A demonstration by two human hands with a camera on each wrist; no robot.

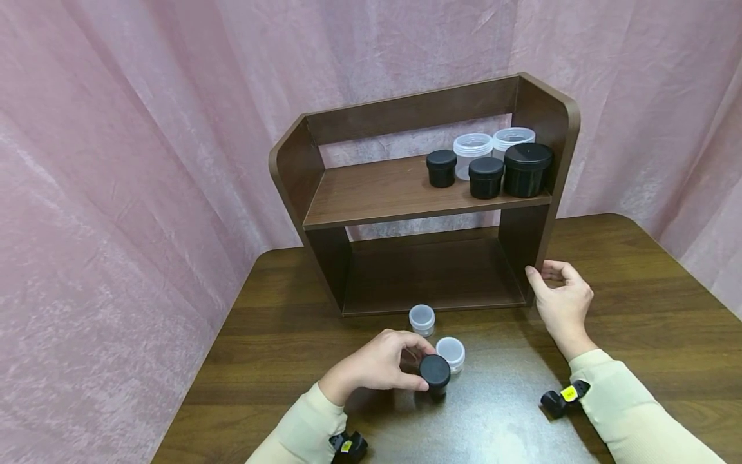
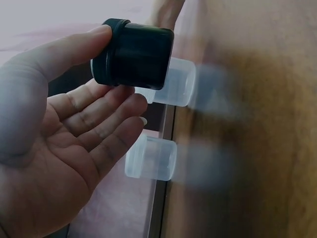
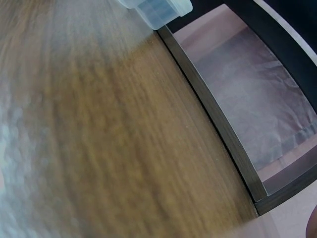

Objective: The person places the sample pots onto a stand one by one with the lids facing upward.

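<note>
My left hand (image 1: 385, 361) pinches a small black lidded jar (image 1: 435, 370) between thumb and fingers, low over the table. Whether its base touches the wood I cannot tell. In the left wrist view the thumb presses the lid side of the black jar (image 2: 141, 54), and the other fingers lie behind it. Just beyond stand two small clear jars, the nearer clear jar (image 1: 451, 353) and the farther clear jar (image 1: 422, 319). My right hand (image 1: 561, 299) holds the lower right side of a brown two-tier shelf (image 1: 377, 193), thumb at its front edge.
On the right of the upper tier stand two small black jars (image 1: 442, 169) (image 1: 485, 178), a larger black jar (image 1: 526, 171) and two clear open-looking jars (image 1: 472, 151) (image 1: 513, 136). The wooden table (image 1: 278, 374) lies beneath, with a pink curtain (image 1: 145, 161) behind.
</note>
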